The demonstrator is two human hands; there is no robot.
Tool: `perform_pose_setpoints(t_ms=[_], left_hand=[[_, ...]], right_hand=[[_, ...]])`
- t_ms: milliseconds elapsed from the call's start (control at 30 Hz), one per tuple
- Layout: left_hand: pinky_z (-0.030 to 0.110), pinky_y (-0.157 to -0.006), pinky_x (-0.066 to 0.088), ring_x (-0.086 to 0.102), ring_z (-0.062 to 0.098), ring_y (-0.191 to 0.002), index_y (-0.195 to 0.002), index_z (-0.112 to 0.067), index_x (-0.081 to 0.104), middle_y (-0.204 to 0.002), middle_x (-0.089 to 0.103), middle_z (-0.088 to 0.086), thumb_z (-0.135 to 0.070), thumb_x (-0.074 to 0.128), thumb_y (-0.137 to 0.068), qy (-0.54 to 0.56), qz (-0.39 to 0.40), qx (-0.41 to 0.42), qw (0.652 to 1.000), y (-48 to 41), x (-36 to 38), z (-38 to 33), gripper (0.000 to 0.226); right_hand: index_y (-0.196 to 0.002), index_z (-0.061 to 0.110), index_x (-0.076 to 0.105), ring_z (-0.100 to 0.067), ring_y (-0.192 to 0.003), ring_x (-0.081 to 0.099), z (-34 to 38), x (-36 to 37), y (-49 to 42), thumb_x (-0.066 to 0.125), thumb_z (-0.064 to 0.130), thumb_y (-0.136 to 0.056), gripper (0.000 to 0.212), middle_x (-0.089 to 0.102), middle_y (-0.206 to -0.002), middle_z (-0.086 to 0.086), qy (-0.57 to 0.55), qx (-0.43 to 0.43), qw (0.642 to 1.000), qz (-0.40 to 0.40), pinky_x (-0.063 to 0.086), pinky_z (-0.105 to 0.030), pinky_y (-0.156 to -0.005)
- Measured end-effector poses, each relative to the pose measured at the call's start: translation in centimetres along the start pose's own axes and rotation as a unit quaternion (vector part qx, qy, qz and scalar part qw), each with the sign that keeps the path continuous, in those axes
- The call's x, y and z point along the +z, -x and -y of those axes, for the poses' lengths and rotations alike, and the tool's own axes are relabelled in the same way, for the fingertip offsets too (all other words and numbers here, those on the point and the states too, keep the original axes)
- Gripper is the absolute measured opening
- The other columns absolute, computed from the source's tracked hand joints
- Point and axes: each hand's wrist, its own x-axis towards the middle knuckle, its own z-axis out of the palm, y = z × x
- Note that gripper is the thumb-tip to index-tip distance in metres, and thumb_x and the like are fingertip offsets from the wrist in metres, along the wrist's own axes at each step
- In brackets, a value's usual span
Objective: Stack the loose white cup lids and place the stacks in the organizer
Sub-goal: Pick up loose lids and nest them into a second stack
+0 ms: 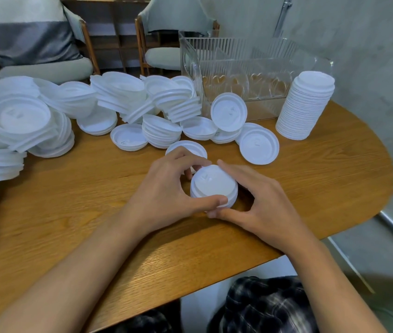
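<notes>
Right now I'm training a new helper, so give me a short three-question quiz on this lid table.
1. True or false: the tall lid stack stands inside the clear organizer.
2. Both grips hold: A) a small lid stack, B) a cup, C) the organizer?
3. Fill in: the loose lids lie to the organizer's ___.
Key: 1 false, it stands beside it on the table. 2 A, left grip and right grip around it. 3 left.

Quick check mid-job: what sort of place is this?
Probably a café or office lounge seating area: a rounded wooden table, cushioned wooden armchairs behind it, and heaps of disposable white cup lids beside a clear organizer.
</notes>
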Motion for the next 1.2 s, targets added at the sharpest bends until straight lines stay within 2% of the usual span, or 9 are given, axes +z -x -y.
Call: perform_pose_setpoints(t_ms=[233, 333, 467, 600, 767, 867, 1000, 1033, 1200], left_hand=[[0.024, -0.072, 0.053, 0.063, 0.012, -0.089, -0.119, -0.031, 0.073, -0.098, 0.062, -0.014, -0.061, 0.084, -0.067, 0.029, 0.013, 0.007, 0.999, -0.01, -0.61, 0.31, 0.061], [0.022, -0.072, 0.052, 0.062, 0.011, -0.088, -0.114, -0.031, 0.072, -0.096, 0.062, -0.014, -0.065, 0.082, -0.064, 0.016, 0.011, 0.003, 1.0, -0.08, -0.7, 0.21, 0.061], [0.015, -0.071, 0.046, 0.061, 0.011, -0.085, -0.105, -0.031, 0.07, -0.092, 0.062, -0.014, -0.057, 0.091, -0.063, 0.008, -0.005, -0.013, 1.0, 0.04, -0.52, -0.17, 0.054], [0.016, -0.07, 0.045, 0.062, 0.008, -0.087, -0.105, -0.031, 0.069, -0.092, 0.064, -0.015, -0.055, 0.093, -0.062, 0.018, -0.005, -0.029, 0.999, 0.23, -0.35, -0.4, 0.055], [0.014, -0.072, 0.042, 0.06, 0.009, -0.088, -0.118, -0.033, 0.072, -0.096, 0.06, -0.015, -0.061, 0.09, -0.065, 0.011, 0.012, -0.016, 1.0, 0.29, -0.36, -0.28, 0.063], [0.012, -0.073, 0.041, 0.058, 0.005, -0.088, -0.125, -0.034, 0.073, -0.097, 0.058, -0.016, -0.064, 0.087, -0.067, 0.0, 0.015, -0.002, 1.0, 0.31, -0.53, -0.12, 0.067], [0.02, -0.076, 0.05, 0.059, 0.005, -0.089, -0.129, -0.032, 0.073, -0.101, 0.06, -0.015, -0.063, 0.086, -0.069, 0.001, 0.022, 0.004, 1.0, 0.4, -0.62, -0.16, 0.069], [0.022, -0.079, 0.051, 0.06, 0.006, -0.091, -0.13, -0.032, 0.072, -0.104, 0.06, -0.014, -0.062, 0.086, -0.07, 0.005, 0.026, 0.001, 1.0, 0.46, -0.59, -0.17, 0.069], [0.022, -0.082, 0.05, 0.059, 0.004, -0.096, -0.133, -0.036, 0.068, -0.109, 0.056, -0.014, -0.061, 0.085, -0.074, 0.004, 0.039, -0.006, 0.999, 0.55, -0.27, -0.02, 0.067]], right_hand=[[-0.158, 0.031, 0.044, 0.007, -0.138, 0.045, 0.06, -0.08, 0.14, 0.082, 0.061, -0.075, 0.096, 0.053, -0.148, 0.023, 0.003, 0.001, 1.0, 0.007, 0.039, -0.02, -0.114], [-0.159, 0.032, 0.041, 0.006, -0.139, 0.045, 0.06, -0.1, 0.19, 0.082, 0.061, -0.075, 0.098, 0.053, -0.148, 0.022, 0.005, 0.003, 1.0, 0.011, 0.041, -0.023, -0.115], [-0.159, 0.032, 0.041, 0.006, -0.139, 0.045, 0.2, -0.08, 0.19, 0.081, 0.062, -0.073, 0.1, 0.054, -0.148, 0.022, 0.002, 0.006, 1.0, 0.011, 0.041, -0.027, -0.116], [-0.158, 0.034, 0.043, 0.006, -0.139, 0.044, 0.3, -0.21, 0.22, 0.081, 0.064, -0.069, 0.101, 0.053, -0.148, 0.024, 0.0, 0.014, 1.0, 0.013, 0.041, -0.027, -0.117], [-0.16, 0.035, 0.039, 0.01, -0.143, 0.038, 0.41, -0.08, 0.27, 0.081, 0.066, -0.07, 0.105, 0.047, -0.154, 0.027, 0.005, 0.015, 1.0, 0.026, 0.034, -0.02, -0.118], [-0.162, 0.034, 0.033, 0.012, -0.144, 0.034, 0.51, -0.03, 0.37, 0.074, 0.068, -0.078, 0.1, 0.042, -0.157, 0.027, 0.024, 0.012, 0.999, 0.027, 0.031, -0.014, -0.117], [-0.164, 0.033, 0.029, 0.014, -0.145, 0.031, 0.4, 0.01, 0.38, 0.069, 0.068, -0.083, 0.097, 0.038, -0.155, 0.031, 0.036, 0.016, 0.999, 0.034, 0.027, -0.008, -0.114], [-0.164, 0.032, 0.028, 0.013, -0.146, 0.03, 0.32, 0.06, 0.4, 0.068, 0.068, -0.084, 0.097, 0.036, -0.156, 0.029, 0.038, 0.016, 0.999, 0.036, 0.028, -0.01, -0.116], [-0.166, 0.041, 0.01, 0.004, -0.154, 0.02, -0.03, 0.38, 0.7, 0.051, 0.087, -0.084, 0.103, 0.023, -0.169, 0.021, 0.064, 0.023, 0.996, 0.057, 0.034, -0.042, -0.124]])
